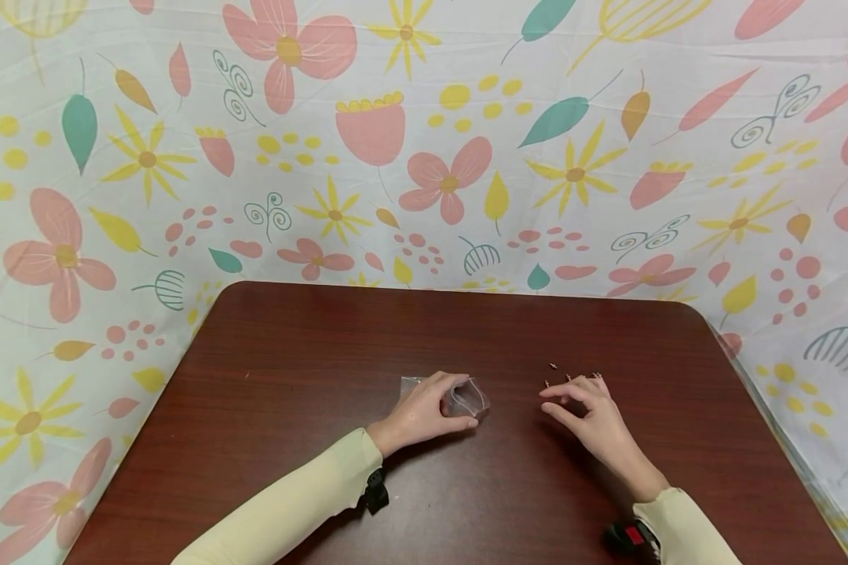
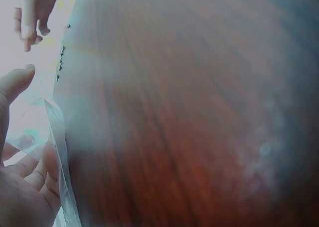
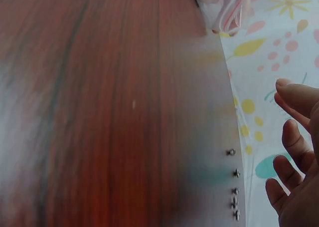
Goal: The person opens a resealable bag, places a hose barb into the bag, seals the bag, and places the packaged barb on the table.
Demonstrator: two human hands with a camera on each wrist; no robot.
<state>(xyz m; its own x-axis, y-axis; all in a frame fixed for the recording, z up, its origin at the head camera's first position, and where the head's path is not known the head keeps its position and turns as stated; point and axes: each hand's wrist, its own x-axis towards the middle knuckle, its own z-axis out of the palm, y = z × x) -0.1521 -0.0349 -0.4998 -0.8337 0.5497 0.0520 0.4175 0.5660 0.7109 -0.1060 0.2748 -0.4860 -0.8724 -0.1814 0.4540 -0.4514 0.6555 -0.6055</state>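
In the head view, a person's left hand (image 1: 422, 412) curves round a small clear plastic zip-top bag (image 1: 471, 400), thumb on the near side and fingers on the far side, and the bag's mouth gapes toward the right. The bag is near the middle of a dark reddish-brown wood-grain table (image 1: 325, 337). The right hand (image 1: 601, 424) is held loosely open at the right, thumb and forefinger parted, with nothing visible in its grasp; several tiny silvery metal pieces (image 1: 553, 366) lie just beyond its fingers. Pale yellow long sleeves (image 1: 290, 502) cover both arms, a black strap (image 1: 376, 493) shows at the left wrist, and behind the table hangs a white cloth printed with pink, yellow and green flowers and leaves (image 1: 448, 184). In the left wrist view, the left hand's thumb stands apart from its bent fingers, with the transparent bag beside them; the right hand hangs at the upper left, near the row of metal pieces. In the right wrist view, the right hand's fingers are gently bent and separate, holding nothing visible; five metal pieces are clustered at lower right, well apart from the bag at the top.
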